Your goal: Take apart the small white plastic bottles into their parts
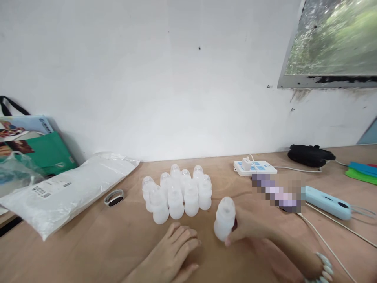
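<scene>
My right hand (pixel 249 228) is closed round a small white plastic bottle (pixel 224 222) and holds it tilted just above the wooden table (pixel 97 243). To the bottle's left, several bottles of the same kind (pixel 176 194) stand upright in a tight cluster. My left hand (pixel 176 253) rests on the table in front of that cluster, fingers loosely stretched and apart, holding nothing. At the bottom right edge, beside my right forearm, are fingertips with pale blue nails (pixel 324 269); I cannot tell whose they are.
A large white plastic bag (pixel 67 188) lies at the left, with a smart band (pixel 114 197) beside it and a green bag (pixel 44 153) behind. At the right are a white power strip (pixel 259 168), a black object (pixel 309 155), a light blue device (pixel 326 202) and cables.
</scene>
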A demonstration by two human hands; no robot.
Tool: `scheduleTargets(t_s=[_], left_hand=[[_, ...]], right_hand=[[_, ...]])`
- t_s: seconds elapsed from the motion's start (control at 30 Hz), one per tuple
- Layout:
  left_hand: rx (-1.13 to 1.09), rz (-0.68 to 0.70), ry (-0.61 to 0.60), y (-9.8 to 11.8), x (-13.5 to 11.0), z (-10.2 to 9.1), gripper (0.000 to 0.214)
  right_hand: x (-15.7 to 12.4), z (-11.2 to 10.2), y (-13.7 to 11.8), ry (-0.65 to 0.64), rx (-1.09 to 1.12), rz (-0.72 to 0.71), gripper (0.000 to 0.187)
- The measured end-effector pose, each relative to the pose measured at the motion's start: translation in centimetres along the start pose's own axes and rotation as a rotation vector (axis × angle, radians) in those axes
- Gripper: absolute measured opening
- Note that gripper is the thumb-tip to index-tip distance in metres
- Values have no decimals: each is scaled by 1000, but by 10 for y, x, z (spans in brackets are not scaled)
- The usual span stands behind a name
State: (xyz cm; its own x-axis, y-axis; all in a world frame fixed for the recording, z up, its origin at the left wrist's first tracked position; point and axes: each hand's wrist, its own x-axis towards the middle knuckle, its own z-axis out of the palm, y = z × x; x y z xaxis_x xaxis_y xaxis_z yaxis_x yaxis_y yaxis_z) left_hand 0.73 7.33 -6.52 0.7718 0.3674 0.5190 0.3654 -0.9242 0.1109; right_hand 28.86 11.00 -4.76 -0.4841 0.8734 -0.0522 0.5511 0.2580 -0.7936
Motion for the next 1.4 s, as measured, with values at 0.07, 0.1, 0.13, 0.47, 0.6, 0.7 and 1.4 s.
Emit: scheduleTargets(t_s=[0.07,0.1,0.13,0.47,0.6,0.7,1.4], left_hand=[[-149,-92,-44,-2,-5,11,45],[-217,-134,-39,-4,-8,17,57],[-276,-175,-21,-6,-10,22,68],[-252,-320,15,-1,-8,17,63],[-245,-402,-45,3,-5,7,58],[-412,-487,-88,4,-1,2,50],[-1308,-813,-61,1,13,6,50]], right_hand=[[1,21,-5,-27,185,-106,47],[1,33,-9,-5,287,-150,46],[2,43,-12,11,352,-158,45],[-7,34,-20,-93,440,-99,58],[-9,22,-25,-29,368,-107,30],[-12,18,-30,9,262,-118,30],[-9,16,-16,174,182,-163,34]])
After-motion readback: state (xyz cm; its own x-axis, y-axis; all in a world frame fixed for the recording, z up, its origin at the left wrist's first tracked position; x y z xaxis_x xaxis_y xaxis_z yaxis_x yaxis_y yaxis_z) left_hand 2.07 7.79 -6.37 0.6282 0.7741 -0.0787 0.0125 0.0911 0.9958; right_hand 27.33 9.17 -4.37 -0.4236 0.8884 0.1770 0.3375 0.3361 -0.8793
